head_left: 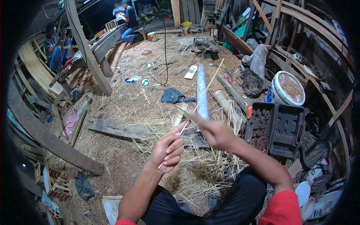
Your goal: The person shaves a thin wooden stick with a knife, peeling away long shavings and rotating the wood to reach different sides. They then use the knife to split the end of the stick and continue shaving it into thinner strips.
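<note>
My left hand (167,152) is closed around a thin, pale bamboo strip (213,79), whose short lower end sticks out below the fist. From there the strip slants up and away to the right. Just above and to the right is my right hand (215,135), slightly blurred, with its fingers curled in and its fingertips against the strip. Whatever else it may grip is hidden. Beneath both hands lies a pile of pale shavings and split strips (198,168), spread between my knees.
A weathered plank (123,129) and a grey pipe (202,93) lie ahead. On the right are an open black tool case (287,127) and a white bucket (287,88). A wooden post (88,48) stands at left. Other people (131,22) sit farther back.
</note>
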